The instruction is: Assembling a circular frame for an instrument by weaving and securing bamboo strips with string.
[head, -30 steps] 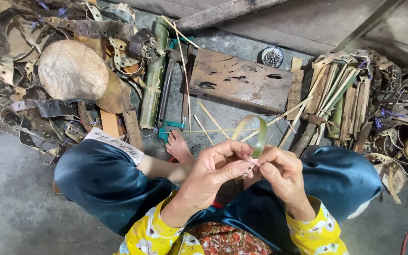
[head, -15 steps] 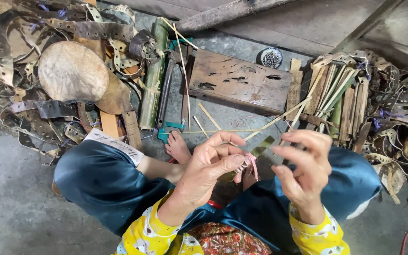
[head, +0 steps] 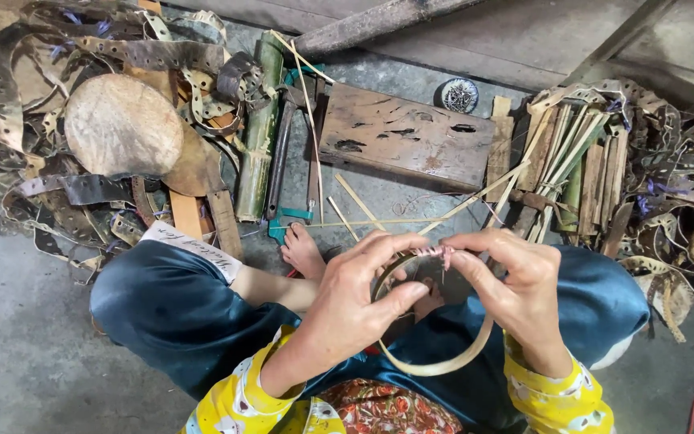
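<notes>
Since half a second ago your hands have drawn together again and the bamboo strip (head: 435, 366), which was held out flatter between them, is now bent round into a full hoop hanging below your fingers, over your lap in the dark blue trousers (head: 162, 317). Your left hand (head: 355, 301) is pinching the hoop at its upper left, thumb under and fingers curled over the top. Your right hand (head: 524, 293) is pressed together on the joint, its fingertips nipping the pinkish binding (head: 431, 252) where the two ends of the strip overlap. Judging from this, the ring is formed and the lashing has been started, with a few turns showing; how tight they are you cannot tell from here, and the tie looks unfinished. Beyond your bare foot (head: 303, 251) lie loose thin slivers (head: 379, 222) on the concrete floor (head: 18, 354), a green bamboo tube (head: 259, 133), a worn wooden block (head: 407, 145), a round wooden stump (head: 122, 124), a small round tin (head: 459, 95), and a bundle of split bamboo (head: 576, 161) to your right.
</notes>
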